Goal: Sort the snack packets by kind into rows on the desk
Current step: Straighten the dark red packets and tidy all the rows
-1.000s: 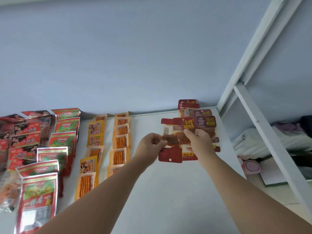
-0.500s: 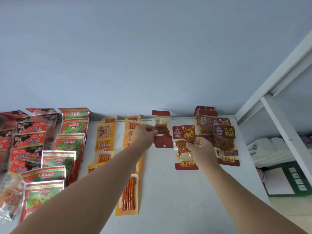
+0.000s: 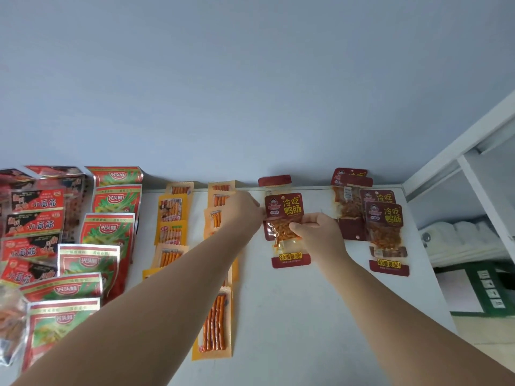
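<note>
A dark red packet with yellow lettering (image 3: 284,207) lies on the white desk (image 3: 306,316) near the wall. It overlaps a second dark red packet (image 3: 274,181) whose top reaches the wall. My right hand (image 3: 315,232) holds the upper packet at its clear window, thumb on top. At the left edge of these two packets my left hand (image 3: 245,210) is curled and pinches the lower one. Several more dark red packets (image 3: 384,218) lie overlapped to the right.
Two rows of orange stick packets (image 3: 214,321) run under my left arm. Green-and-red packets (image 3: 111,227) and red-and-black packets (image 3: 36,204) fill the desk's left. A white frame (image 3: 459,151) bounds the desk's right edge, with a green item (image 3: 490,288) on the floor below.
My left hand carried one dark red packet back to the wall. My right hand brought the second packet leftward and laid it over the first.
</note>
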